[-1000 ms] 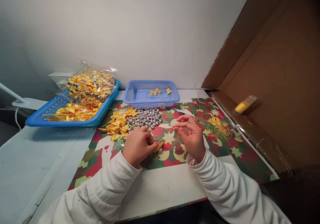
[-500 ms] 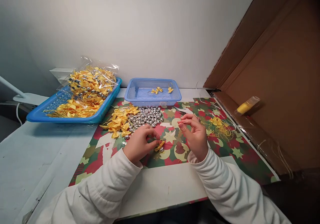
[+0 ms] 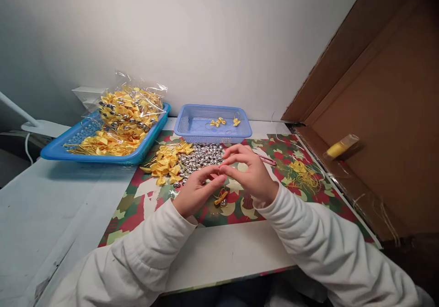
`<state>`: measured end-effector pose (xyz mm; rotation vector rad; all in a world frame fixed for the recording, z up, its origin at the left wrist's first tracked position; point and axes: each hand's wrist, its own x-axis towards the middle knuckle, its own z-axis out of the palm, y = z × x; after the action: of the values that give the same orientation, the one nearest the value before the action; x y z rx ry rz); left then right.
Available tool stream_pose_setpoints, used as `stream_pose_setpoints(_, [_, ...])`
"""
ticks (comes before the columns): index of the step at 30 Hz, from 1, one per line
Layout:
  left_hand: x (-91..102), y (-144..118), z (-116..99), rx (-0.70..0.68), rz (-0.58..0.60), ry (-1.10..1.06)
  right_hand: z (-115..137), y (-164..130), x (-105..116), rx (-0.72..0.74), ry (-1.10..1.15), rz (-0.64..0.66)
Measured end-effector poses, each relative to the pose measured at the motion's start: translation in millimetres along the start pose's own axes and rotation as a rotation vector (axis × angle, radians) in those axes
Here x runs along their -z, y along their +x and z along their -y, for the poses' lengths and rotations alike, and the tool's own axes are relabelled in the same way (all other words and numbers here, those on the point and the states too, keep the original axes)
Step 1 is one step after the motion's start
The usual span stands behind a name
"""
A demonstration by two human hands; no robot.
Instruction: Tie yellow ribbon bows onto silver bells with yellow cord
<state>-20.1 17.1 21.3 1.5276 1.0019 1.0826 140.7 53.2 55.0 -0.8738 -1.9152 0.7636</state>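
Observation:
My left hand (image 3: 196,189) and my right hand (image 3: 252,172) meet over the mat, thumbs and forefingers pinched together tip to tip. A yellow ribbon bow (image 3: 220,198) with a silver bell (image 3: 224,203) is just below the fingertips. A thin cord runs up from the bow toward the pinch; its end between the fingers is too small to see clearly. Beside my left hand is a heap of silver bells (image 3: 202,156), with a pile of yellow bows (image 3: 164,163) to its left. Behind my right hand lies a slim tool with a reddish handle (image 3: 268,160).
A blue basket (image 3: 181,135) at the back holds several finished bows. At left, a larger blue tray (image 3: 51,154) carries loose bows and a clear bag of belled bows (image 3: 130,108). Yellow cords (image 3: 305,179) lie at right, near a yellow-filled tube (image 3: 342,146) by the cardboard wall (image 3: 377,92).
My right hand has moved left until its fingertips meet those of my left hand. The left fingers have risen a little above the bow. The reddish tool handle has come into sight.

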Motion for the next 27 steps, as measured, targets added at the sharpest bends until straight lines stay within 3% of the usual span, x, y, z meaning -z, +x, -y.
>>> stream_pose_setpoints(2, [-0.8, 0.1, -0.5, 0.051, 0.001, -0.146, 2.0, 13.1, -2.5, -0.016, -0.037, 0.15])
stream_pose_setpoints(4, [-2.1, 0.7, -0.2, 0.087, -0.042, -0.28, -1.3, 18.4, -5.0, -0.059, -0.01, 0.211])
stream_pose_setpoints(8, [-5.4, 3.5, 0.8, 0.121, -0.152, -0.524, -14.0, -0.2, -7.2, -0.168, -0.018, 0.066])
stream_pose_setpoints(11, [-7.6, 5.0, 1.0, 0.133, -0.177, -0.663, -21.0, -23.2, -6.8, -0.099, -0.139, 0.132])
stream_pose_setpoints(16, [-10.6, 4.7, -0.1, 0.148, -0.189, -0.761, -25.0, -35.1, -11.1, -0.066, -0.239, 0.242])
stream_pose_setpoints(27, [-4.8, 8.2, -2.9, 0.11, -0.237, -0.916, -21.3, -32.9, -16.5, -0.122, -0.235, 0.336])
